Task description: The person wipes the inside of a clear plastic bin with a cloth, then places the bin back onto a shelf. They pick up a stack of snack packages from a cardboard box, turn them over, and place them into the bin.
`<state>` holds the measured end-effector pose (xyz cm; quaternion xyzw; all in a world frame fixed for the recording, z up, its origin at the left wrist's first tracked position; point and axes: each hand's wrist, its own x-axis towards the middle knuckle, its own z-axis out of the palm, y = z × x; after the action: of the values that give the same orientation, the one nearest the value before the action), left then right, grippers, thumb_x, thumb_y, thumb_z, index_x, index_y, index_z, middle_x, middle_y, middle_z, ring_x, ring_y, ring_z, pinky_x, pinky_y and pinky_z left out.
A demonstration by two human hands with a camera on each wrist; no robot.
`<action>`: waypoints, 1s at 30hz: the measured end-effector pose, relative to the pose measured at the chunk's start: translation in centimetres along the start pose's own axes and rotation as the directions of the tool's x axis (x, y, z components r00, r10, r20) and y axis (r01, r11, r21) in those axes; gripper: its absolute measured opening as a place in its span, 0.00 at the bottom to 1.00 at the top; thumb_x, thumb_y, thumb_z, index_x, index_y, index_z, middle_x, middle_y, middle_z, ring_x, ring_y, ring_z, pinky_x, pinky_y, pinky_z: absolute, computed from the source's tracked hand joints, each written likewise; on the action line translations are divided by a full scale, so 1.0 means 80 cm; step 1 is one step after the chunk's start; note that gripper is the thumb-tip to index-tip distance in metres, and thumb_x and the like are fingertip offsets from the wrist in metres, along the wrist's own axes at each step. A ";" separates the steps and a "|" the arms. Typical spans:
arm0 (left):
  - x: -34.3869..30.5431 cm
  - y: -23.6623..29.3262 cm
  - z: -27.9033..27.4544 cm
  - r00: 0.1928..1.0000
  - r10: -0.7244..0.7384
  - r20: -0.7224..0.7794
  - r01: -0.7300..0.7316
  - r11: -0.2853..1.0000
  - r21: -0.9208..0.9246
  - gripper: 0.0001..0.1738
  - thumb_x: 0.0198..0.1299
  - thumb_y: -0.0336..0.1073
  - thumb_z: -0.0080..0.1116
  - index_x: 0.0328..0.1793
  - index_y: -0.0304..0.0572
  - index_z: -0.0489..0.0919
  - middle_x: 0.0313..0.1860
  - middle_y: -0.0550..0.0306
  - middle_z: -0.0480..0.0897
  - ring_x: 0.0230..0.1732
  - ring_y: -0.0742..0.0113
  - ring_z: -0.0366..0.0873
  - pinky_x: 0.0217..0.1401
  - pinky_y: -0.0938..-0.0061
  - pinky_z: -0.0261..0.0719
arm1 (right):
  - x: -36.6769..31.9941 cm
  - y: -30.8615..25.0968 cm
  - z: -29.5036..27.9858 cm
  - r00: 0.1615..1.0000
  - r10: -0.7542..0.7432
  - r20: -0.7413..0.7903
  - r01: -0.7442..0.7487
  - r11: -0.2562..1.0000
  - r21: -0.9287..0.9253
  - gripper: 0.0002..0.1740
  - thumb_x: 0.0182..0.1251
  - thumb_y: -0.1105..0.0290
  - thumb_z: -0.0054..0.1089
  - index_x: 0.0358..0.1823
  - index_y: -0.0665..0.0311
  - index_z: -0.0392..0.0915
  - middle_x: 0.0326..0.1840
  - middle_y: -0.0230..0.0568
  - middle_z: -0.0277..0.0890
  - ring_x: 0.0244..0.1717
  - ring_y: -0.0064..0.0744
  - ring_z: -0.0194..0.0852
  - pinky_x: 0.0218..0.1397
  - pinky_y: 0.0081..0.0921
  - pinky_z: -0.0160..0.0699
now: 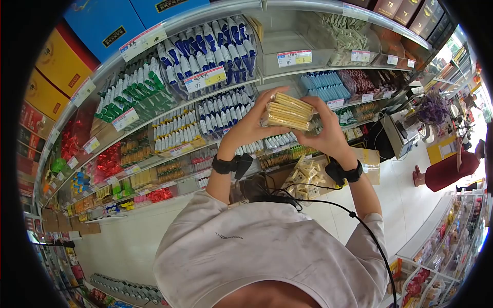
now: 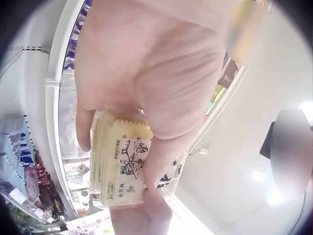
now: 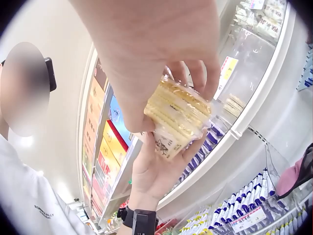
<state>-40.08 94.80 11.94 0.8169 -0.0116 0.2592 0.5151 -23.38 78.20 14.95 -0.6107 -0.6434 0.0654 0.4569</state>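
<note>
Between both hands is a stack of pale yellow snack packets (image 1: 289, 112) in clear wrap, at chest height before the shelves. My left hand (image 1: 247, 126) grips the stack's left end, and my right hand (image 1: 329, 129) grips the right end. In the left wrist view the front packet (image 2: 128, 161) shows a black line drawing and printed characters, with the left thumb along it. The right wrist view shows the packets' crimped edges (image 3: 178, 110) side by side, fingers and thumb of both hands around them. Similar packets (image 1: 306, 177) lie loose in a cardboard box (image 1: 367, 160) below.
Tiered shelves curve around the front, with clear bins of blue-and-white packets (image 1: 210, 54), green packets (image 1: 134, 87) and light blue packets (image 1: 325, 85). One upper bin (image 3: 235, 105) holds a few pale packets. A black cable (image 1: 354, 214) runs over the shirt. A person in dark red (image 1: 454, 169) stands at right.
</note>
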 end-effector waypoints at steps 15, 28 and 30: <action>0.007 0.026 -0.008 0.988 -0.148 0.044 0.154 0.965 -0.211 0.56 0.56 0.30 0.77 0.86 0.50 0.53 0.73 0.56 0.72 0.70 0.67 0.71 0.73 0.68 0.69 | 0.025 -0.010 -0.015 0.995 -0.061 0.080 0.065 0.997 -0.048 0.35 0.51 0.66 0.78 0.60 0.70 0.72 0.54 0.51 0.78 0.54 0.54 0.80 0.57 0.37 0.79; 0.048 0.005 0.004 0.827 0.049 -0.559 -0.037 0.999 0.032 0.39 0.60 0.27 0.70 0.77 0.37 0.66 0.66 0.46 0.76 0.69 0.62 0.71 0.68 0.64 0.76 | 0.101 0.029 -0.054 0.982 -0.030 -0.188 0.034 0.999 0.019 0.35 0.54 0.61 0.77 0.58 0.75 0.74 0.46 0.50 0.83 0.47 0.34 0.83 0.52 0.31 0.81; 0.052 -0.001 0.009 0.809 0.074 -0.583 0.011 0.990 0.140 0.29 0.62 0.26 0.65 0.71 0.35 0.73 0.64 0.42 0.78 0.72 0.55 0.71 0.69 0.60 0.75 | 0.123 0.044 -0.062 0.977 0.079 -0.196 -0.047 0.986 0.162 0.35 0.56 0.59 0.76 0.58 0.76 0.74 0.45 0.49 0.83 0.46 0.31 0.83 0.51 0.29 0.81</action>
<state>-36.16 95.27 13.47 0.7301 0.1519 0.5071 0.4320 -15.88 85.03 20.56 -0.5966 -0.5668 0.0679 0.5641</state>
